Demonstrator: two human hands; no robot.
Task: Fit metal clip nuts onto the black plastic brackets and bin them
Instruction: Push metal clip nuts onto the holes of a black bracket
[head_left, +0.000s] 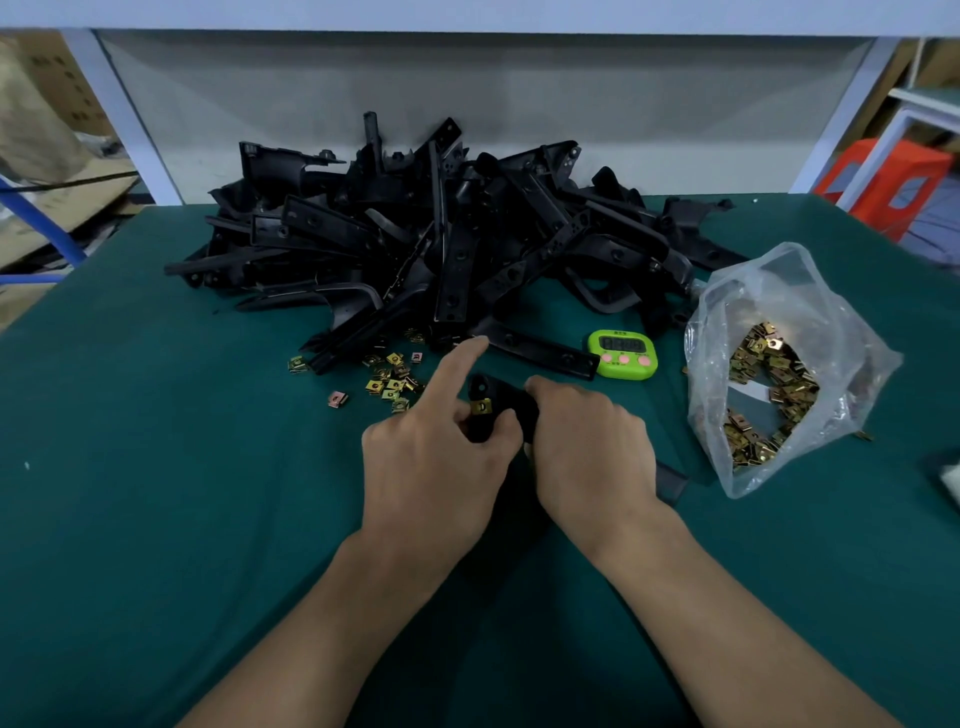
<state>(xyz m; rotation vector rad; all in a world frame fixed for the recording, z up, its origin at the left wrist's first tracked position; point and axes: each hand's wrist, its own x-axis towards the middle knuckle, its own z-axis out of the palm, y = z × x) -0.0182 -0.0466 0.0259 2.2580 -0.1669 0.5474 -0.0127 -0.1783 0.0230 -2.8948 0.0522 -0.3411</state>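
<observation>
Yellow-plated clip nut sat on the end of the black plastic bracket, held over the green cloth-covered worktop. The left hand pinched it there, index finger stretched out straight. The right hand was wrapped round the bracket's body. Pushed on skew, the thin folded metal might have jammed half-seated, or sprung off the smooth, hard moulding and dropped among the loose clip nuts nearby.

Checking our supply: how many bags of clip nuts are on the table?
1: a clear plastic bag of gold-coloured metal clip nuts, open, right of the lime-green digital timer. The black plastic bracket pile could hide another.
</observation>
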